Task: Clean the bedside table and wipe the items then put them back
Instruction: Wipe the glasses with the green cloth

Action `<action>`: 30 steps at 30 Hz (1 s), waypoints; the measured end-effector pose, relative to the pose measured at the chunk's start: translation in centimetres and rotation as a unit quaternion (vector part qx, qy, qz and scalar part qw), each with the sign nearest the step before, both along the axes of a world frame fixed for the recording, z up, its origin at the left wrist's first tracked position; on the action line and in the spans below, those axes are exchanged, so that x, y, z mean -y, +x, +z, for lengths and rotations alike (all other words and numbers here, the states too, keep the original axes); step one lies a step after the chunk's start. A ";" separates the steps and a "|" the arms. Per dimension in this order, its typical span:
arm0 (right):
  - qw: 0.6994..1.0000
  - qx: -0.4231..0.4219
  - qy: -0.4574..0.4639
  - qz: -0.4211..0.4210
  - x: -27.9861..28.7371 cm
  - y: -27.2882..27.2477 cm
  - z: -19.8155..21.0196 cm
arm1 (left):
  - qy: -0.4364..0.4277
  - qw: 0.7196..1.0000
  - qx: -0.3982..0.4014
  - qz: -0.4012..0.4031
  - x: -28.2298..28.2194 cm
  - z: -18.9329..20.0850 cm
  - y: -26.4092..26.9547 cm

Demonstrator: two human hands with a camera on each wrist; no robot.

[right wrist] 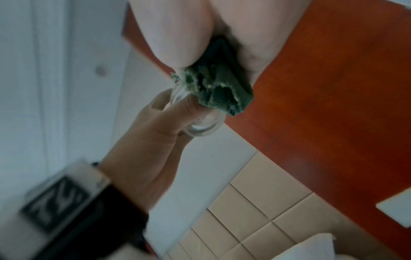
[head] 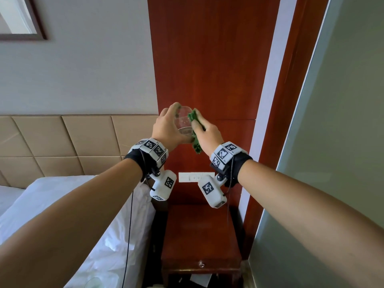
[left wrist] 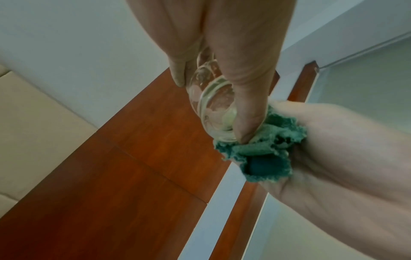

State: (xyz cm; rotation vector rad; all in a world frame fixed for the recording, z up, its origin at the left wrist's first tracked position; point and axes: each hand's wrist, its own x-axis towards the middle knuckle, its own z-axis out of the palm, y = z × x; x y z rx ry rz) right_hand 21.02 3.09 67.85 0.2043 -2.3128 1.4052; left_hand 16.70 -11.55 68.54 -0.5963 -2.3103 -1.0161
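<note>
My left hand (head: 169, 123) is raised in front of the red wood panel and grips a clear drinking glass (head: 184, 121) around its side, tilted with its thick base toward me. My right hand (head: 208, 135) holds a bunched green cloth (head: 195, 129) and presses it against the glass's right side. In the left wrist view my thumb and fingers (left wrist: 244, 84) wrap the glass (left wrist: 213, 109), with the cloth (left wrist: 262, 151) at its base. The right wrist view shows the cloth (right wrist: 218, 91) on the glass (right wrist: 200, 126). The dark wood bedside table (head: 199, 231) stands below my hands.
A white bed (head: 83, 215) lies left of the table, with a second clear glass (head: 93, 283) on it at the bottom edge. A white switch panel (head: 195, 176) is on the wood panel. A frosted partition (head: 332, 142) closes the right side. Papers (head: 200, 279) lie under the table.
</note>
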 end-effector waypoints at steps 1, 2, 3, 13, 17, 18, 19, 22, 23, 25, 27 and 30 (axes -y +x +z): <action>0.999 0.021 -0.031 -0.007 0.1 0.0 0.2 | -0.010 1.000 -0.004 -0.002 -0.1 0.1 0.1; 0.998 0.035 -0.052 -0.005 0.2 -0.1 0.3 | -0.018 1.000 -0.006 -0.003 -0.1 0.1 0.2; 0.996 0.045 -0.073 0.004 0.2 -0.3 0.4 | -0.021 1.000 -0.009 -0.005 -0.1 0.2 0.3; 0.996 -0.018 0.085 0.008 1.1 0.1 1.1 | -0.039 0.999 0.024 0.019 0.8 0.8 -0.2; 0.997 -0.021 0.069 0.016 1.3 -0.7 1.7 | -0.049 0.999 0.018 0.006 1.0 0.5 0.1; 0.999 -0.012 0.045 0.016 1.4 -1.0 1.9 | -0.056 0.998 0.017 -0.001 1.1 0.5 0.2; 1.000 0.000 0.015 0.017 1.6 -1.2 2.2 | -0.062 0.998 0.016 -0.008 1.2 0.5 0.4; 0.991 0.054 -0.118 0.032 2.2 -1.9 2.3 | -0.078 0.996 0.002 -0.032 1.8 0.6 0.6; 0.981 0.077 -0.172 0.043 2.3 -2.0 2.3 | -0.081 0.996 -0.006 -0.040 2.0 0.6 0.7; 0.957 0.112 -0.259 0.068 2.6 -1.9 2.6 | -0.071 0.996 -0.011 -0.051 2.6 0.6 0.6; 0.934 0.124 -0.323 0.094 2.8 -1.9 2.5 | -0.038 0.998 0.009 -0.053 3.3 0.7 0.3; 0.924 0.118 -0.342 0.124 3.5 -2.1 2.4 | -0.016 0.997 0.039 -0.059 4.3 0.4 -0.5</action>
